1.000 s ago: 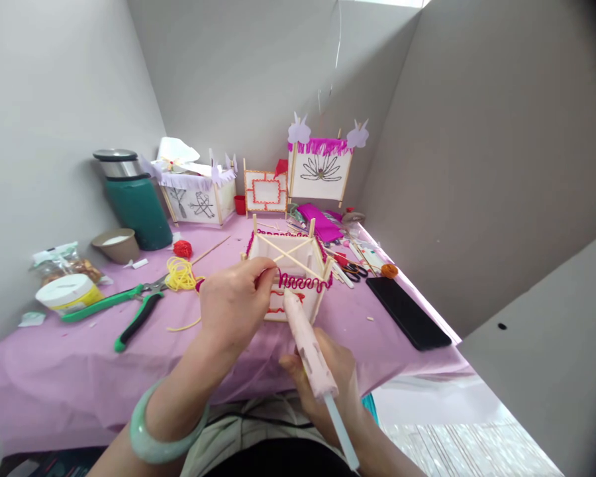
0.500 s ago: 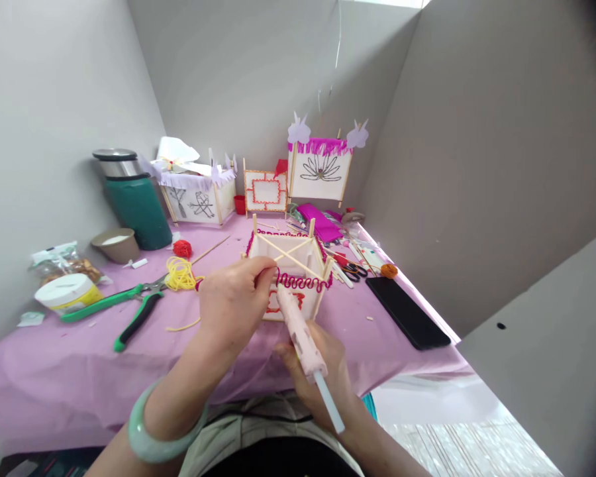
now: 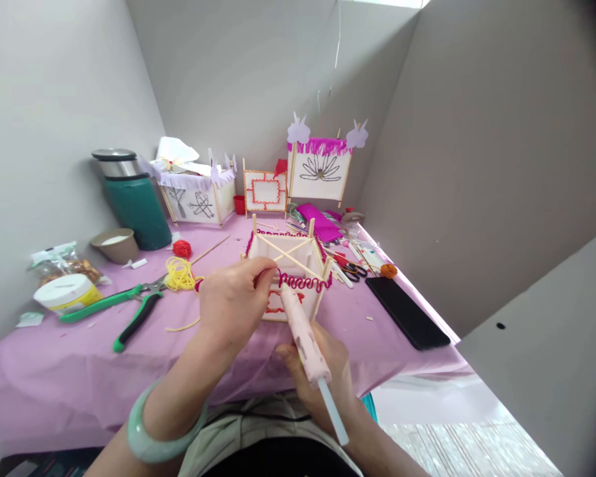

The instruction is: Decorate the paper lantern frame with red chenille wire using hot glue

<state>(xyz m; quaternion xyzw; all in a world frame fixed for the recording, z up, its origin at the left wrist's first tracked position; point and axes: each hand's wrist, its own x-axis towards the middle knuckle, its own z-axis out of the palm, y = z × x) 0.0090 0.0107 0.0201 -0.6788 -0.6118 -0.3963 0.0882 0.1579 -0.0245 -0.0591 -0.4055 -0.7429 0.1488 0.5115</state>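
A small box-shaped frame of wooden sticks and white panels [image 3: 302, 248] stands before me, with crossed sticks over its open top. Magenta yarn [image 3: 305, 283] runs in loops along its front upper edge, and red yarn shows on the front panel below. My left hand [image 3: 236, 295] pinches the magenta yarn at the left of that edge. In my right hand [image 3: 322, 361] is a pale pink hot glue gun [image 3: 302, 328], a glue stick poking out of its back. Its nozzle is close to the yarn; whether they touch I cannot tell.
Green-handled pliers [image 3: 142, 301] and yellow yarn [image 3: 179, 273] lie to the left, near a green flask [image 3: 138, 205]. A black phone [image 3: 407, 311] and scissors [image 3: 353, 270] are on the right. Decorated lanterns [image 3: 198, 195] stand at the back.
The glue gun in my right hand has shifted slightly right and down, its nozzle now a little farther from my left fingertips. My left hand stays almost still on the yarn.
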